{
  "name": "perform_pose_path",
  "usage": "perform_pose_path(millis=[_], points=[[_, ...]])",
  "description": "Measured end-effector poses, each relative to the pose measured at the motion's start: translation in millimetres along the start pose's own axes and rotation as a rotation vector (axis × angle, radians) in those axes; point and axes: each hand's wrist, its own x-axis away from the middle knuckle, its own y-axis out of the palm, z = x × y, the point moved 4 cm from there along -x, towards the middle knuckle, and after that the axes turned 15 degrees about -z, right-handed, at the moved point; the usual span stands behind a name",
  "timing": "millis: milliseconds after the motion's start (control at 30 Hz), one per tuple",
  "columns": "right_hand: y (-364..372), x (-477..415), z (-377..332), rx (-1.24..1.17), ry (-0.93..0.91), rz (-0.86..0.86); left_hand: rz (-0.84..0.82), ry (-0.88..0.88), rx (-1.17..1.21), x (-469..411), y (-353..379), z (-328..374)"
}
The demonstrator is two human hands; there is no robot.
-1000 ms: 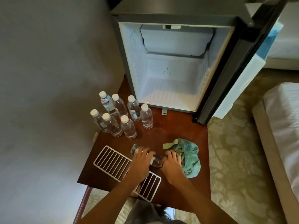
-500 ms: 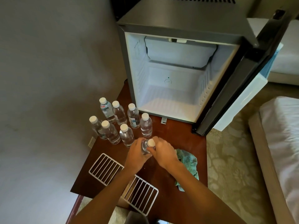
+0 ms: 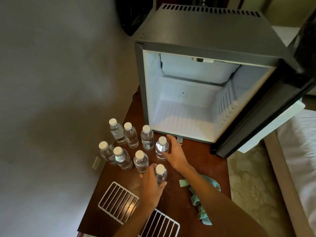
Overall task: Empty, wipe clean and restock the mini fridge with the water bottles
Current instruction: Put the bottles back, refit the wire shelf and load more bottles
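The mini fridge [image 3: 201,38] stands on the wooden table [image 3: 196,159] with its door [image 3: 266,117] swung open to the right and its white inside bare. Several clear water bottles with white caps stand upright left of it. My left hand [image 3: 150,183] grips the nearest bottle [image 3: 160,173], which stands upright on the table. My right hand [image 3: 174,153] reaches past it with fingers spread, touching the side of another bottle [image 3: 161,147] just in front of the fridge. A teal cloth [image 3: 201,200] lies crumpled under my right forearm.
The white wire fridge shelf [image 3: 119,200] lies flat at the table's near edge, partly under my left arm. A grey wall [image 3: 51,100] with an outlet [image 3: 96,163] runs along the left. A bed [image 3: 301,159] and patterned carpet [image 3: 248,185] are on the right.
The bottle that lay on its side was lifted with both hands and now stands upright by the group. My right hand has left it and moved forward to another bottle. The camera tilted up.
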Motion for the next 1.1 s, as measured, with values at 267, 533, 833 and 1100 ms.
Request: perform_pose_path(millis=[267, 533, 833, 1100], points=[[9.5, -21.3, 10.9, -0.039, -0.092, -0.088, 0.005, 0.086, -0.097, -5.2, 0.2, 0.8], [-35.1, -12.4, 14.9, -0.301, -0.072, 0.174, 0.203, 0.051, 0.09, -10.7, -0.4, 19.0], [-187.2, -58.3, 11.5, -0.205, -0.147, 0.508, 0.426, 0.246, 0.162, -126.7, -36.8, 163.2], [-199.2, -148.4, 1.3, -0.211, -0.172, 0.411, 0.415, 0.21, 0.054, -272.5, -63.9, 190.0]])
